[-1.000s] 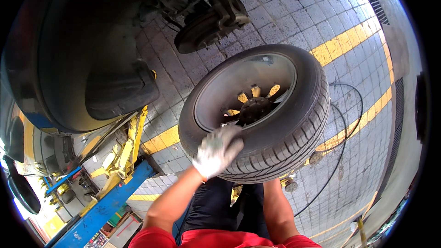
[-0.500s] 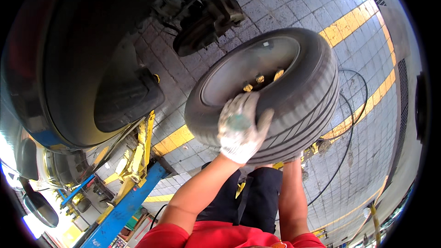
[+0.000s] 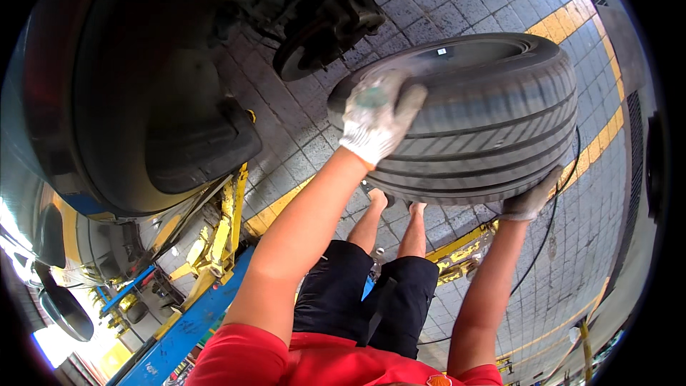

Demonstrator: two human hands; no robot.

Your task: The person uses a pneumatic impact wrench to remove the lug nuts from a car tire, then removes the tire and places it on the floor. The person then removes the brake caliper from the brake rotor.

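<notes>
While spread left grip [image 3: 380,113] is resting on upper side of wheel [image 3: 486,125], right grip [image 3: 530,200] is bracing lower edge; its closure: cannot tell.

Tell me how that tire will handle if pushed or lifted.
The tire is likely heavy: the left hand and right hand are both on it. Its round shape suggests it may roll on edge. It seems stiff, showing no sag.

The grey tiled floor [image 3: 582,243] carries a black hose [image 3: 553,216], a painted yellow stripe [image 3: 599,149] crossing under the hose and the person's feet [image 3: 417,207] standing left of the hose.
</notes>
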